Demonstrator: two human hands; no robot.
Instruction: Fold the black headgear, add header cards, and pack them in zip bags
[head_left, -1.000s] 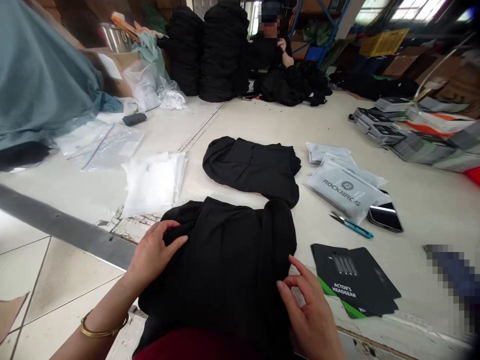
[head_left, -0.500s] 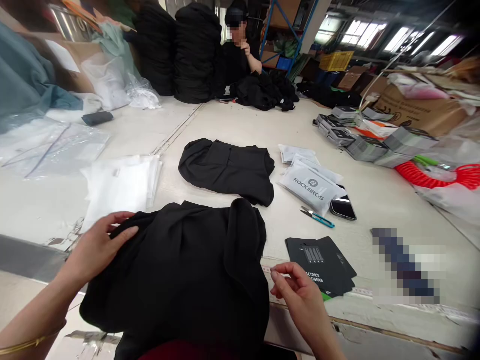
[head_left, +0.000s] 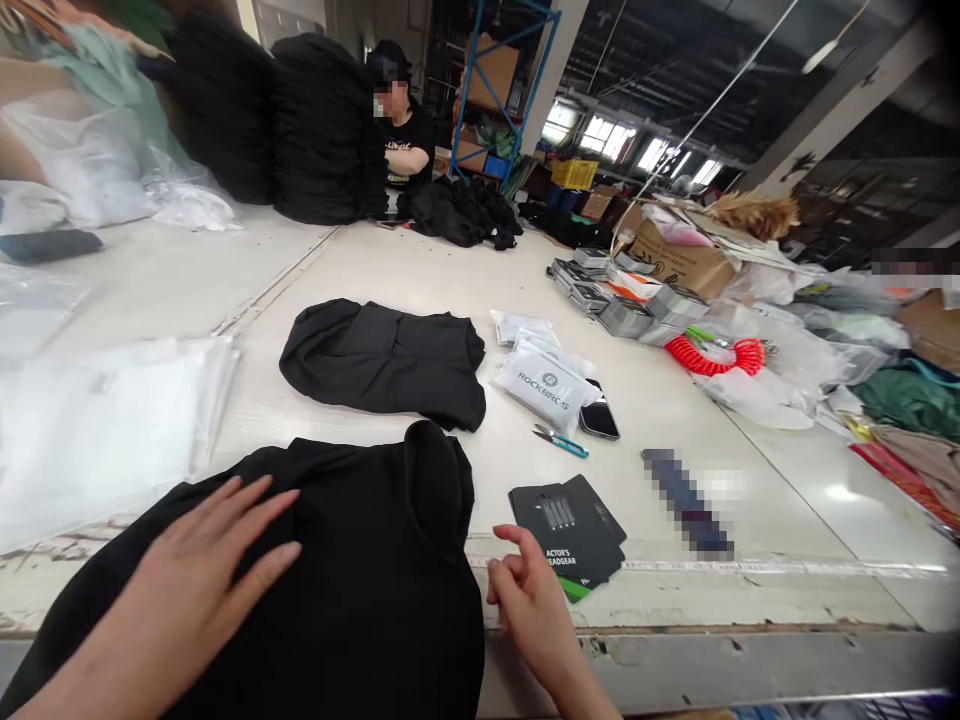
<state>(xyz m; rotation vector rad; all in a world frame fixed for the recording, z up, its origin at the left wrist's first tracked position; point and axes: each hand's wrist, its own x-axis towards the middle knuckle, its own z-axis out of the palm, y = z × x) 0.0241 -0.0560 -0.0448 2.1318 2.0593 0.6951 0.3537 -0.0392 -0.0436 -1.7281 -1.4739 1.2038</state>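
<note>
A large piece of black fabric [head_left: 360, 560], apparently a garment with a rounded, hood-like fold at its upper right, lies over the table's near edge. My left hand [head_left: 202, 560] rests flat on its left part, fingers spread. To the right of the fabric, my right hand [head_left: 529, 600] hovers with loosely bent fingers, the index apart from the thumb, and nothing in it. Beside that hand lies a small fan of black printed cards [head_left: 570, 530]. Another folded black garment [head_left: 386, 360] lies farther back on the table.
Teal thread snips [head_left: 561, 441], a phone [head_left: 600, 412] and white ROCKBROS pouches [head_left: 544, 385] lie right of centre. Clear-white bags [head_left: 112, 420] are at left. Tall black fabric stacks [head_left: 322, 130] and a seated person [head_left: 405, 140] are at the back. A red coiled hose [head_left: 712, 358] lies at right.
My left hand has gone from gripping the fabric's left edge to lying flat on top of it. My right hand stays beside the cards. The view has turned to the right.
</note>
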